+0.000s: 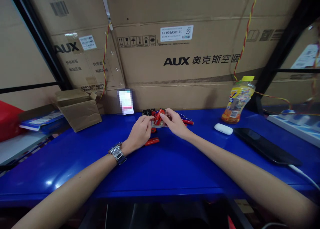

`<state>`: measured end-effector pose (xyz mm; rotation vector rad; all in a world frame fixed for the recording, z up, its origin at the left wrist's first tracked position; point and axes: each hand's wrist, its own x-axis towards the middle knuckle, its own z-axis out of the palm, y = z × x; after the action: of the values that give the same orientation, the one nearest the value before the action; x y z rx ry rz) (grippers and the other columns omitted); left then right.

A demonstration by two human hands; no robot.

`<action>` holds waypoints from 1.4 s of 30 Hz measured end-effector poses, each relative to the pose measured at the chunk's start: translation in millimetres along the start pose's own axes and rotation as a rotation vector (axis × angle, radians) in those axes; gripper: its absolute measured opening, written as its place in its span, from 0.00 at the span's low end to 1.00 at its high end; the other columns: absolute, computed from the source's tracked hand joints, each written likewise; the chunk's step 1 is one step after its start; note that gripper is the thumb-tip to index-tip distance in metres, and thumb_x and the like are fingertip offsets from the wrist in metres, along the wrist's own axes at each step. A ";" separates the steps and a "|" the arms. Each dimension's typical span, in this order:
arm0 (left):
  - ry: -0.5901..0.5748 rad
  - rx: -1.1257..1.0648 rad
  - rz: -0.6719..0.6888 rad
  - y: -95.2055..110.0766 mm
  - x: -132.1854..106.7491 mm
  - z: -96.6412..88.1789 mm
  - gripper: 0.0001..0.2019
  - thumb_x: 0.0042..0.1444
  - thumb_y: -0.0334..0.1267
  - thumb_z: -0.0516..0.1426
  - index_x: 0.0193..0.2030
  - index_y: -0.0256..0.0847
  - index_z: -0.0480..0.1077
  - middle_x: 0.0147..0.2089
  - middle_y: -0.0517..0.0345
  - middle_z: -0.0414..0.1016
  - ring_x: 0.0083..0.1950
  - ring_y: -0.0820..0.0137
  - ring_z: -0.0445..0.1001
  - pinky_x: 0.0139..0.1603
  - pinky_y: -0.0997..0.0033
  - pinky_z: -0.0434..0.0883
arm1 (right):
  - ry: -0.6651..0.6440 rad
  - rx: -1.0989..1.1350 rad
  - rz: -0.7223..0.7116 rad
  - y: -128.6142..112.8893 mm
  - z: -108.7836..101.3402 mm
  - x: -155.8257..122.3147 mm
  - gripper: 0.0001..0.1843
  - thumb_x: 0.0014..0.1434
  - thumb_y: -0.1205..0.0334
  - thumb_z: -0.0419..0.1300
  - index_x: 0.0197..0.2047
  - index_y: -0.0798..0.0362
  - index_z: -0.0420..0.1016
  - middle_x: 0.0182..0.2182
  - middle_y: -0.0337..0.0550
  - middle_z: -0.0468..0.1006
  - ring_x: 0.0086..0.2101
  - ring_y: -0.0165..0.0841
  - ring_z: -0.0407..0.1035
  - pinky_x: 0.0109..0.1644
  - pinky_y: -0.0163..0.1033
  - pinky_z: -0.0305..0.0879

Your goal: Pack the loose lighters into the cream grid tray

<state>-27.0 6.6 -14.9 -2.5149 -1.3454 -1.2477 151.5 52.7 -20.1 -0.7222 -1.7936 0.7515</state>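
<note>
Over the back middle of the table, both hands meet in front of the cardboard. My right hand (pixel 176 123) grips a small red piece (pixel 159 116) with a dark end, tilted between thumb and fingers; its exact kind is too small to tell. My left hand (pixel 140 130), wearing a metal-band watch (pixel 117 153) on the wrist, has its fingers bent together close to that piece. What they pinch, if anything, is hidden. A slim red handle-like piece (pixel 152 141) lies beneath the left hand. Black patterned items (pixel 148 112) and red and blue sticks (pixel 187 121) lie behind and beside the hands.
A lit phone (pixel 126 101) leans on large AUX cartons (pixel 200 79). To the left stands an open small box (pixel 77 110). A drink bottle (pixel 238 100), white earphone case (pixel 223 129), black power bank-like slab (pixel 266 145) with cable and power strip (pixel 297 130) occupy the right.
</note>
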 end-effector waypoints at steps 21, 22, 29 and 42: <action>-0.533 0.324 0.054 -18.7 -0.4 -12.3 0.14 0.64 0.40 0.48 0.44 0.33 0.70 0.42 0.43 0.70 0.42 0.60 0.68 0.44 0.59 0.68 | -0.026 -0.297 -0.085 35.2 7.9 35.2 0.06 0.58 0.67 0.57 0.39 0.55 0.73 0.31 0.43 0.79 0.31 0.34 0.73 0.39 0.39 0.67; -0.518 0.300 0.046 -17.6 -0.5 -12.7 0.14 0.64 0.40 0.48 0.45 0.33 0.69 0.43 0.43 0.70 0.42 0.60 0.69 0.43 0.59 0.68 | -0.035 -0.304 -0.082 34.9 8.2 35.1 0.06 0.58 0.67 0.56 0.39 0.55 0.73 0.31 0.43 0.79 0.31 0.33 0.73 0.39 0.38 0.67; -0.346 -0.004 -0.012 -11.1 -1.1 -10.2 0.08 0.64 0.38 0.46 0.48 0.38 0.57 0.40 0.49 0.71 0.38 0.63 0.72 0.37 0.64 0.67 | -0.152 -0.584 -0.070 23.9 4.2 32.0 0.06 0.61 0.65 0.56 0.41 0.54 0.72 0.30 0.44 0.80 0.30 0.33 0.72 0.36 0.36 0.62; -0.015 -0.396 -0.320 -3.9 -1.4 -7.4 0.11 0.63 0.43 0.49 0.47 0.41 0.54 0.31 0.61 0.69 0.27 0.72 0.67 0.30 0.71 0.62 | -0.191 -0.970 -0.236 10.6 -3.8 -3.0 0.10 0.64 0.63 0.51 0.43 0.56 0.71 0.36 0.50 0.79 0.38 0.39 0.72 0.41 0.41 0.59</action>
<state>-34.9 5.4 -12.1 -2.6234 -1.7067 -1.7109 157.3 57.6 -28.9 -1.0371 -2.3572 -0.2784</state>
